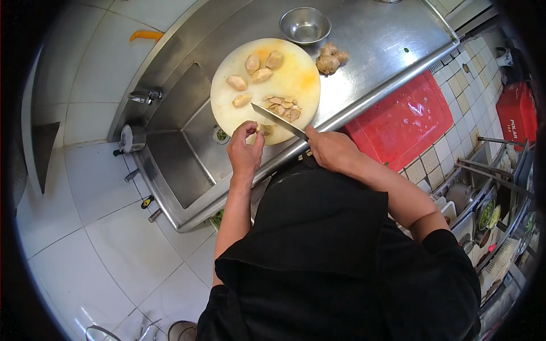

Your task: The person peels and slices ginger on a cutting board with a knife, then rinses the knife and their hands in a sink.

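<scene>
My right hand (331, 150) grips the handle of a knife (278, 120), its blade pointing left over a round white cutting board (227, 116). My left hand (245, 152) is closed in a pinch at the board's near edge, on a small piece of ginger (265, 130) partly hidden by the fingers. Beside the blade lies a pile of ginger peelings (283, 107). Several peeled ginger pieces (236, 83) are spread over the board's left and far side. An unpeeled ginger root (330, 59) sits on the steel counter, right of the board.
A steel bowl (305, 26) stands behind the board. The board overlaps a steel sink (176, 165) with a tap (145, 96) at the left. A red lid-like panel (401, 122) lies beyond the counter edge, and food containers (486, 213) stand at the right.
</scene>
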Demonstrator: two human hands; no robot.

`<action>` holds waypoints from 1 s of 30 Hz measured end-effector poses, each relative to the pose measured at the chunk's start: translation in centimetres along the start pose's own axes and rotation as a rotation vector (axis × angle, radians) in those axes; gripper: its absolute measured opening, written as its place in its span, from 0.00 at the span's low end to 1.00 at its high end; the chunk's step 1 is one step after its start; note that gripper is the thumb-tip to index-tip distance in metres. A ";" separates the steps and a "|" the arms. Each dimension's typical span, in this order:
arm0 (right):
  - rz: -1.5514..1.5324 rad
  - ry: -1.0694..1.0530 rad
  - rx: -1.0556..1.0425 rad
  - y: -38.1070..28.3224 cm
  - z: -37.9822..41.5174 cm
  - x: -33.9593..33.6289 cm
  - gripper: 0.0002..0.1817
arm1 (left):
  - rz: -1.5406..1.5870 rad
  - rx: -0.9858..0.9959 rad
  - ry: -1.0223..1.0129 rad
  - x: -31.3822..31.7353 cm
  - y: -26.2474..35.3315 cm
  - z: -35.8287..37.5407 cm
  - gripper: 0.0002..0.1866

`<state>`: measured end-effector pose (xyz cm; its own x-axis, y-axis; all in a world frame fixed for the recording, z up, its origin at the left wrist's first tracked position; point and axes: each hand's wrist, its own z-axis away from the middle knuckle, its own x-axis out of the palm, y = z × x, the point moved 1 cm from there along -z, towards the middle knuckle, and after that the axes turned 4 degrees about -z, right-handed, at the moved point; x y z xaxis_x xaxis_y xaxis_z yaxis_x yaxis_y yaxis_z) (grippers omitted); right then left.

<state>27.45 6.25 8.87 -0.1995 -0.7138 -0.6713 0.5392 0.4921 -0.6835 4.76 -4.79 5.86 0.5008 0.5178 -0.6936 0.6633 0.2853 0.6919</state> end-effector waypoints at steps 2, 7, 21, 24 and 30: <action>-0.024 0.024 -0.016 -0.2 0.1 -0.5 0.11 | 0.068 -0.055 0.019 -0.1 -0.2 0.1 0.13; 0.036 -0.017 -0.062 -1.4 0.4 -1.2 0.11 | 0.082 -0.062 0.016 0.2 -0.4 -0.2 0.14; 0.097 -0.063 -0.058 -0.3 -0.6 -0.9 0.11 | 0.139 -0.069 0.023 0.9 -0.7 -1.0 0.13; 0.122 -0.076 -0.053 -0.7 -0.4 -1.4 0.11 | 0.120 -0.064 0.025 0.9 -0.7 -0.8 0.14; 0.157 -0.074 -0.052 0.2 -0.5 -1.7 0.13 | 0.104 -0.005 0.049 1.1 -0.5 -0.6 0.14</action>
<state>27.48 7.81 9.67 -0.0540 -0.6598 -0.7495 0.5153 0.6245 -0.5869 4.66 -3.92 4.81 0.5384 0.5838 -0.6077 0.6068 0.2318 0.7603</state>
